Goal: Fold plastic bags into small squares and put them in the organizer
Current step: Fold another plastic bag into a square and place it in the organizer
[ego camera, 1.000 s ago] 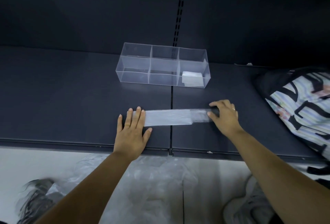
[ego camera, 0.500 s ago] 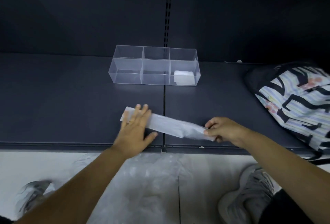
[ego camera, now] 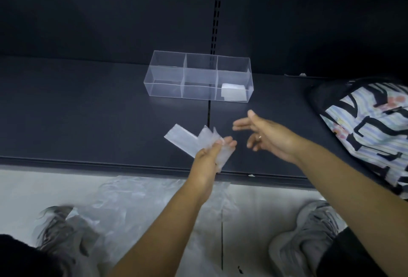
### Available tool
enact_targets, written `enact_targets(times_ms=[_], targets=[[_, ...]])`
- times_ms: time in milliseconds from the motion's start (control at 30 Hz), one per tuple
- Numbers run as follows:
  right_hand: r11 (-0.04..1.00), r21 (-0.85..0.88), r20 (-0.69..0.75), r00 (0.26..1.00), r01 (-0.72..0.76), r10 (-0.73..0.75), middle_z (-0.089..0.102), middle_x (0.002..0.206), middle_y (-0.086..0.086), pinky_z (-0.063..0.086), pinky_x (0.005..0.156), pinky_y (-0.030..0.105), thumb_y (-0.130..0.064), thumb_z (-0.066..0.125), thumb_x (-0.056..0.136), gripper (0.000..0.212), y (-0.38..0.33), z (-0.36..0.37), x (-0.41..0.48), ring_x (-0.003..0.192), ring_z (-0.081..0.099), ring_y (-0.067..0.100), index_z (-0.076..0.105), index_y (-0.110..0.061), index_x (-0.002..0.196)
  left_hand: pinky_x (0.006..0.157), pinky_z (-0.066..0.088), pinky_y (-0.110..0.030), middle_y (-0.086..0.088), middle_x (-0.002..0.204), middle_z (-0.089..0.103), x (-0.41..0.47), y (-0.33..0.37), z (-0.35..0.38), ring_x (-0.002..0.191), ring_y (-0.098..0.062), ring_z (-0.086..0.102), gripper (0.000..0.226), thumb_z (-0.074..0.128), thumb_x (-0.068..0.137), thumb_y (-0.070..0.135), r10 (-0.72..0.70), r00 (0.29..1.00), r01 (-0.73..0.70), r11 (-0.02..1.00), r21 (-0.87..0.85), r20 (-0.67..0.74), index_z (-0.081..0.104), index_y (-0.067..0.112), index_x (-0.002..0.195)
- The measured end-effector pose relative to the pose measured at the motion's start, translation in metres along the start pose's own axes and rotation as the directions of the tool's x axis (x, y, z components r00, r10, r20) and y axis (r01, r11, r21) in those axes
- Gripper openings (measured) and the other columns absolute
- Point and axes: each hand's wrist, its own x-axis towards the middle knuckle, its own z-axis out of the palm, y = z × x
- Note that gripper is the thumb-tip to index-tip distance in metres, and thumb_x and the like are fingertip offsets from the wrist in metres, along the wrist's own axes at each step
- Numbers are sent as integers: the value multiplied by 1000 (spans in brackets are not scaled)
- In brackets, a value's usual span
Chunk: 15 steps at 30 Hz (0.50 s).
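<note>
A clear plastic bag folded into a long strip (ego camera: 183, 141) lies partly on the dark shelf (ego camera: 88, 122), bent near its right end. My left hand (ego camera: 213, 155) grips that bent end, lifted off the shelf. To the right of it my right hand (ego camera: 265, 135) hovers with its fingers spread, holding nothing. Behind them stands a clear three-compartment organizer (ego camera: 198, 78). A folded white bag square (ego camera: 233, 91) lies in its right compartment; the other two compartments hold nothing.
A patterned striped bag (ego camera: 371, 131) sits on the shelf at the right. Loose clear plastic bags (ego camera: 132, 206) lie on the pale floor below the shelf edge, between two grey shoes (ego camera: 309, 237).
The right hand let go of the strip's right end and moved up and away, fingers spread. The left hand went from pressing flat on the strip to gripping its folded right end and lifting it.
</note>
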Motion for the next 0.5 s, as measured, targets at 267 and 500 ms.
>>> enact_targets(times_ms=[267, 500], targets=[[991, -88, 92, 990, -101, 109, 64, 78, 1, 48, 56, 23, -45, 56, 92, 32, 46, 48, 33, 57, 56, 10, 64, -16, 103, 97, 47, -33, -6, 118, 69, 38, 7, -46, 112, -17, 63, 32, 36, 103, 29, -128, 990, 138, 954, -267, 52, 59, 13, 119], [990, -94, -160, 983, -106, 90, 68, 66, 2, 43, 44, 20, -3, 66, 85, 10, 64, 53, 40, 47, 57, 7, 66, -9, 92, 69, 56, -27, -12, 115, 68, 66, 21, -75, 92, -15, 69, 26, 46, 101, 23, -181, 964, 159, 980, -123, -197, 61, 7, 115]])
